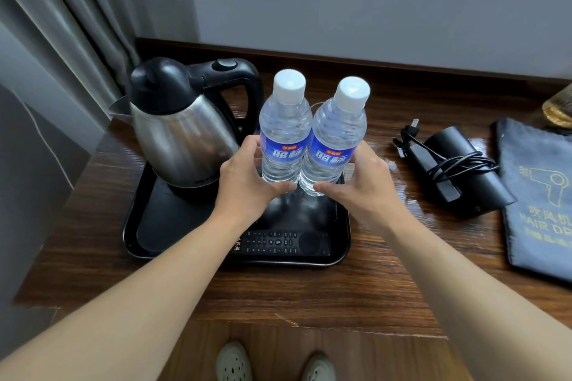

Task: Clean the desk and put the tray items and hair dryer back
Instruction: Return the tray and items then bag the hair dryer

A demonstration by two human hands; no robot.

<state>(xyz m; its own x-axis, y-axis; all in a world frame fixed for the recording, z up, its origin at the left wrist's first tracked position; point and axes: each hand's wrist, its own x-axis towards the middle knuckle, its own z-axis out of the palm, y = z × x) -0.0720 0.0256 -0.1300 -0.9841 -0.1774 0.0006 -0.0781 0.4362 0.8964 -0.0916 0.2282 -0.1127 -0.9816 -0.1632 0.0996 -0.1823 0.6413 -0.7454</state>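
The wooden desk [371, 288] runs under everything, and the black tray [133, 226] sits on it directly beneath the fingers. The steel kettle [182, 136] stands on the tray just outside the left hand's knuckles. Well out past the right hand's fingers, on bare desk, lie the grey pouch [538, 195] and, nearer, the black hair dryer [447, 141] with its cord wrapped round it; neither is put away yet.

The left hand [244, 182] is curled round the lower part of the left bottle [284, 133], and the right hand [362, 185] wraps the right bottle [337, 139] the same way, thumbs in front near the bases. The two bottles touch, upright, over the tray's far half. From here I cannot tell whether their bottoms rest on it. The remote [284, 241] lies flat on the tray, nearer the wrists than the fingertips.

The grip is low and the bottles are tall and full, so I'd worry about them tipping if the fingers let go before both bases sit flat. A knock leftward would send one against the kettle. One falling towards the wrists would land on the remote.
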